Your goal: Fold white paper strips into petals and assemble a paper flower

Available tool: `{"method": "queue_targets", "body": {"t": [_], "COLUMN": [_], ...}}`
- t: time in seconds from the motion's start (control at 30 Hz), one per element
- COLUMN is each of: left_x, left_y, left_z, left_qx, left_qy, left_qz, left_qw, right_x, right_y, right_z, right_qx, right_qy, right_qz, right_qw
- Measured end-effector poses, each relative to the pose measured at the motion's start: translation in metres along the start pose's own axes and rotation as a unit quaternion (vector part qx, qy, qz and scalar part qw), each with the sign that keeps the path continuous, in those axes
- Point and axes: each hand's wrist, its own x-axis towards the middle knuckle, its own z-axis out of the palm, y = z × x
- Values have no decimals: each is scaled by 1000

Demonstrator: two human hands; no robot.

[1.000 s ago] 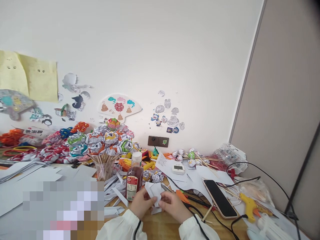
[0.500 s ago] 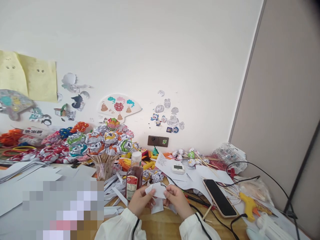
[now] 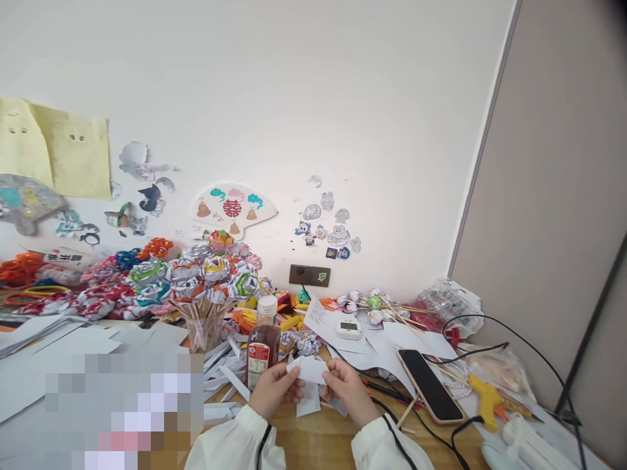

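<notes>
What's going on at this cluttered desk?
A person in white sleeves is holding a small white piece of paper between both hands, the left hand pinching one end and the right hand the other, just above the wooden desk. More paper scraps lie under the hands. A sauce-like bottle stands beside the left hand, a phone and a yellow glue gun lie to the right, and a heap of paper flowers fills the back.

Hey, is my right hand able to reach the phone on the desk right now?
Probably yes. The phone lies face up, uncovered, just beside the right hand; only thin black cables lie flat between. That hand does pinch the white paper with the left hand.
</notes>
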Motion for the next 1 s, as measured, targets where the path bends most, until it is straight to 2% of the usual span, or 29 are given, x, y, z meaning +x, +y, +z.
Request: {"method": "queue_targets", "body": {"t": [0.1,0.3,0.67,1.0], "left_x": [0,0,-2,-2], "left_y": [1,2,2,5], "left_z": [0,0,-1,-1], "left_qx": [19,63,20,-10], "left_qy": [10,29,5,0], "left_qz": [11,82,29,18], "left_qw": [1000,994,999,1000], "right_x": [0,-2,-3,-3], "right_y": [0,-4,-6,-8], "right_z": [0,1,1,4], "right_qx": [-1,-8,7,111], "right_qy": [-4,-11,-27,-10], "right_qz": [0,-4,-29,-14], "right_qw": [1000,1000,999,994]}}
